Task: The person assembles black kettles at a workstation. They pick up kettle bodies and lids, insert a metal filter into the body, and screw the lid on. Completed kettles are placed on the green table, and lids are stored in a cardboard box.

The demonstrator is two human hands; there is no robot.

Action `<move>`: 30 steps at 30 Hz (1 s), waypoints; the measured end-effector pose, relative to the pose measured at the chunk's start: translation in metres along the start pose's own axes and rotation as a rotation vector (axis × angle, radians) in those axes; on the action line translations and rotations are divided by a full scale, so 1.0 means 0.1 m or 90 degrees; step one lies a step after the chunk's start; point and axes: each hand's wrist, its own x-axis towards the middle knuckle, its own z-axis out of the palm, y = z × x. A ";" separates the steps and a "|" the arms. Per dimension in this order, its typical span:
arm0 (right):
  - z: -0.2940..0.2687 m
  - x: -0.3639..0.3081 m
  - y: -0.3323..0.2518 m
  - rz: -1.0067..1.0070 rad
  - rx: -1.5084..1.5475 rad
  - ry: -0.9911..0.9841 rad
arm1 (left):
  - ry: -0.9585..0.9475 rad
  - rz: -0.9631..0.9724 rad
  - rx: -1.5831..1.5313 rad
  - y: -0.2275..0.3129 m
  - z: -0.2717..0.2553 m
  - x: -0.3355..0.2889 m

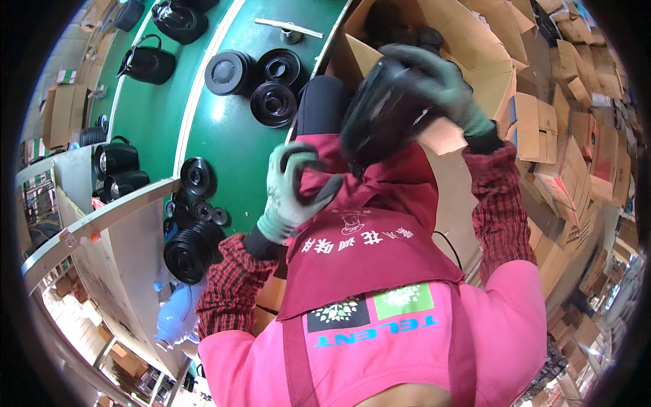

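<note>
My right hand (441,85), in a pale green glove with dark fingers, grips a large glossy black vessel (380,112) over my lap. Motion blurs the vessel, so its exact kind is unclear; it hangs tilted beside the carton. In a similar glove, my left hand (293,193) is in front of the maroon apron (380,264), fingers curled but apart, with nothing in them. Left of the vessel, round black lid-like parts (274,104) with central knobs or rings lie on the green work surface (237,156), next to a stack of black discs (228,72).
An open carton (475,41) with dark items inside stands at the far right. A metal T-shaped tool (290,31) rests on the green surface. Black vessels with handles (149,62) stand farther left. More cardboard boxes (563,156) crowd the right. A blue bottle (178,315) is at lower left.
</note>
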 end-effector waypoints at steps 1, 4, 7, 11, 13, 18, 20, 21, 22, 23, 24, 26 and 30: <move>0.16 0.10 0.02 -0.032 -0.077 -0.051 | 0.005 0.009 0.041 0.08 0.08 0.16; 0.82 0.28 0.51 -0.089 -0.163 -0.267 | -0.031 0.000 0.099 -0.07 0.46 0.44; 0.68 1.09 1.12 -0.042 -0.316 -0.514 | -0.044 -0.043 0.069 -0.29 0.65 0.36; 1.30 1.94 1.58 0.191 -0.457 0.067 | 0.052 -0.037 0.060 -0.23 0.70 0.18; 1.59 2.24 1.74 0.225 -0.485 0.014 | 0.030 -0.084 0.043 -0.28 0.65 0.25; 1.31 2.08 1.65 0.170 -0.266 -0.022 | 0.037 -0.131 -0.148 -0.43 0.14 0.43; 0.76 1.57 1.50 0.088 -0.133 -0.126 | 0.189 -0.055 0.081 -0.28 -0.12 0.83; 0.62 1.31 1.34 0.119 0.022 -0.179 | 0.173 -0.018 0.242 -0.21 -0.24 1.06; 0.48 1.07 1.17 0.153 0.177 -0.222 | 0.134 0.029 0.303 -0.11 -0.33 1.27; 0.37 0.88 1.08 0.120 0.121 -0.268 | 0.046 0.012 0.285 -0.10 -0.27 1.41; 0.32 0.74 0.97 0.081 0.074 -0.320 | -0.040 -0.011 0.277 -0.06 -0.20 1.48; 0.32 0.60 0.70 0.021 0.021 -0.342 | -0.370 -0.224 0.235 -0.02 -0.03 1.54; 0.51 0.59 0.86 -0.208 -0.155 -0.221 | -0.308 -0.268 0.279 0.21 0.17 1.31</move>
